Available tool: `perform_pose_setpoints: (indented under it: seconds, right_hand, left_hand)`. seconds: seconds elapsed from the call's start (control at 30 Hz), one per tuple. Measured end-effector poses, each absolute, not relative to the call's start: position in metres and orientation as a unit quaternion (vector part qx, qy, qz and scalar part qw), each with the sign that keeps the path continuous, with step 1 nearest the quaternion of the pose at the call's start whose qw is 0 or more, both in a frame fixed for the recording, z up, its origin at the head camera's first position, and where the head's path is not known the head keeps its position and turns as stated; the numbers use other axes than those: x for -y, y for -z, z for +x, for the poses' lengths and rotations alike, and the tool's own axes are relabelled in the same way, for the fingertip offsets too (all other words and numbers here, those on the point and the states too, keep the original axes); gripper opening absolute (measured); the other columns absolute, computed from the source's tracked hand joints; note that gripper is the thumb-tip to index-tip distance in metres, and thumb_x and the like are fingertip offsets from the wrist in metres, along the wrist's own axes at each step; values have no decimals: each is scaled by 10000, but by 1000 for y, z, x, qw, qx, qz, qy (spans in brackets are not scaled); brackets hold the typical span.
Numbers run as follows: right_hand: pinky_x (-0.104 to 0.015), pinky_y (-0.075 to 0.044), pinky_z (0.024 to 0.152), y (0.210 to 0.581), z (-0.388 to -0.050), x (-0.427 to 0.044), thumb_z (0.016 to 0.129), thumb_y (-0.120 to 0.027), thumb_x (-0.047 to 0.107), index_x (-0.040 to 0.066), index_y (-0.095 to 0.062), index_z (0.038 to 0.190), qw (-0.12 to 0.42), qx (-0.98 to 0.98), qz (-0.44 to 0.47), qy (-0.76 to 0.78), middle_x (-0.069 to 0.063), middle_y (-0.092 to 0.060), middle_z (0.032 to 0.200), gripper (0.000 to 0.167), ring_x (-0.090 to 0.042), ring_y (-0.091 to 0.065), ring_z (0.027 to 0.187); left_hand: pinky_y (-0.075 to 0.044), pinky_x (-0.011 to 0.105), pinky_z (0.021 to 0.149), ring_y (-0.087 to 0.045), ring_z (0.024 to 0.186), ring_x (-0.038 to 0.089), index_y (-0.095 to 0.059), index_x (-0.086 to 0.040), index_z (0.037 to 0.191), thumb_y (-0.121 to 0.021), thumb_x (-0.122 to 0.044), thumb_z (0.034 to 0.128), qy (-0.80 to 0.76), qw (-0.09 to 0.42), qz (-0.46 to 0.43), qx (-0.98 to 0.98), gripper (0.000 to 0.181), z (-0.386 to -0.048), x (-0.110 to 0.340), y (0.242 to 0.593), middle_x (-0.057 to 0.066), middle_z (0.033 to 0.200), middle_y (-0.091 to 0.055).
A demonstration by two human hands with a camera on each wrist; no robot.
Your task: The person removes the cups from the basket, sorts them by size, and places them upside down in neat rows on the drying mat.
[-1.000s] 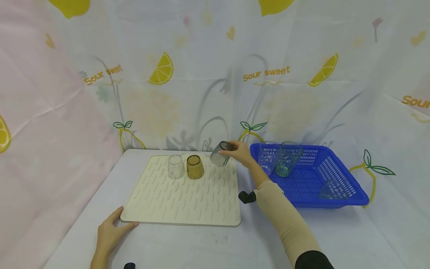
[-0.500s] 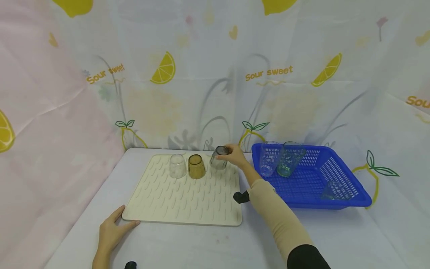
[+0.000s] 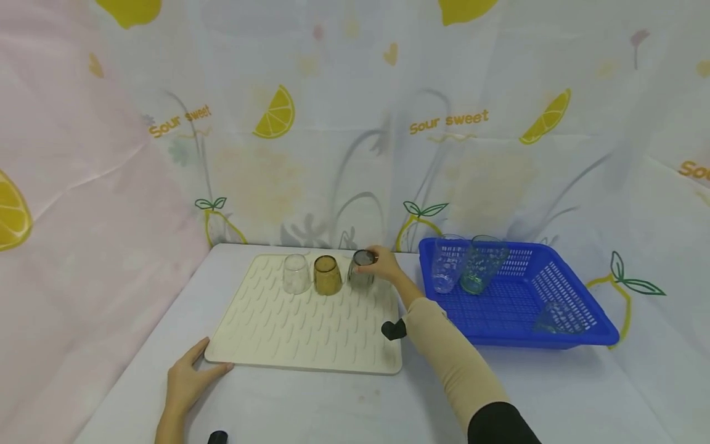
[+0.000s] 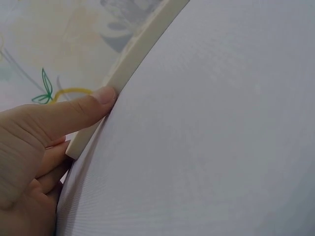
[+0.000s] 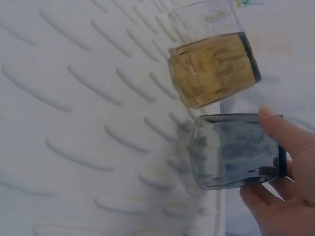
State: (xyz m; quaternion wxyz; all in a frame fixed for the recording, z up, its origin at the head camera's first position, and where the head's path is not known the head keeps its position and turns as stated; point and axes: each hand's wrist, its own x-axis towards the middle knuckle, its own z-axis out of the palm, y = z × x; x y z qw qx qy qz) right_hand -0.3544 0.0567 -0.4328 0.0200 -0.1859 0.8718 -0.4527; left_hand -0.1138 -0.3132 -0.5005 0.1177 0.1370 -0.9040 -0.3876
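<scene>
My right hand (image 3: 383, 265) pinches a grey-tinted glass (image 5: 236, 152) by its thick base, thumb on one side and fingers on the other. The glass is upside down at the back right of the cream drying mat (image 3: 302, 336); whether its rim touches the mat I cannot tell. Left of it stand an amber glass (image 3: 327, 275) and a clear glass (image 3: 296, 274), both upside down in a row. My left hand (image 3: 185, 382) rests at the mat's front left corner. Its thumb (image 4: 81, 115) lies against the front edge, its other fingers along the left side.
A blue plastic basket (image 3: 513, 339) stands right of the mat. Inside are a tall clear glass (image 3: 446, 268), a greenish glass (image 3: 479, 271) and a clear glass piece (image 3: 557, 317) lying at the front right. A printed curtain (image 3: 333, 154) hangs behind the white table.
The right hand has turned the tilted grey glass straight and lowered it toward the mat, beside the amber one. The left hand stays at the mat's corner. The view has shifted slightly.
</scene>
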Motion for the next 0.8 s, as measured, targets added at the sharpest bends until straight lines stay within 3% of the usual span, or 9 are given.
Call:
perform_pose_setpoints:
  seconds: [0.37, 0.8]
  right_hand:
    - [-439, -489, 943, 444, -353, -47, 774, -781, 214, -65, -479, 1312, 33, -883, -164, 438, -230, -530, 1293, 677, -371, -520, 1169]
    - [-436, -492, 931, 438, -352, -41, 792, -764, 286, -40, -470, 1325, 40, -900, -170, 399, -213, -532, 1297, 691, -348, -532, 1151]
  left_hand:
    - [-288, 637, 1039, -320, 1263, 543, -393, 151, 1324, -836, -241, 684, 389, 111, 144, 903, 871, -114, 313, 502, 326, 1369, -366]
    - [-300, 631, 1036, -331, 1258, 539, -403, 152, 1315, -842, -231, 676, 388, 122, 143, 902, 865, -114, 312, 501, 324, 1361, -380]
